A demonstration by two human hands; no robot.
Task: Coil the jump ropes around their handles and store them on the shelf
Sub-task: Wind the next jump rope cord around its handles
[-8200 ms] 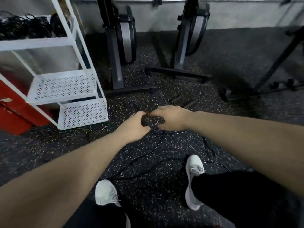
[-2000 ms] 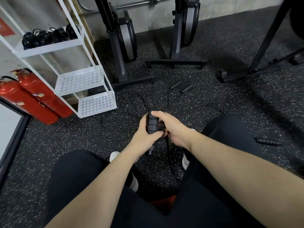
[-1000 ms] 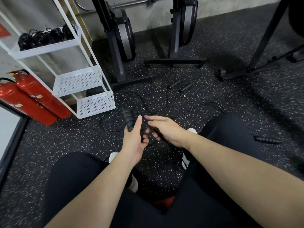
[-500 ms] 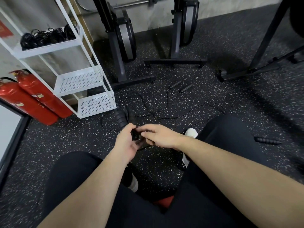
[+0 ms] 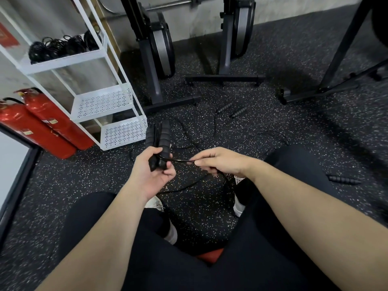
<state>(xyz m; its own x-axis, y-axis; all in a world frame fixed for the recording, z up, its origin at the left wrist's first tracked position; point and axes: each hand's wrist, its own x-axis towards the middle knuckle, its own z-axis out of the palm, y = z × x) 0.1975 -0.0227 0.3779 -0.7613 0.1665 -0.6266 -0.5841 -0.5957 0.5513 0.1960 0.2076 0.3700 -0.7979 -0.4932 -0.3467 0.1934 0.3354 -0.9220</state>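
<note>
Hands: the paired jump rope handles (image 5: pixel 158 141) are gripped upright by the left hand (image 5: pixel 154 172); the rope (image 5: pixel 178 160) is pinched taut by the right hand (image 5: pixel 220 162).

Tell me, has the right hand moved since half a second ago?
Yes. The right hand has pulled away from the handles in the left hand, drawing the rope out to the right, away from the white shelf.

No legible text; labels on the red fire extinguishers (image 5: pixel 42 131) too blurred.
</note>
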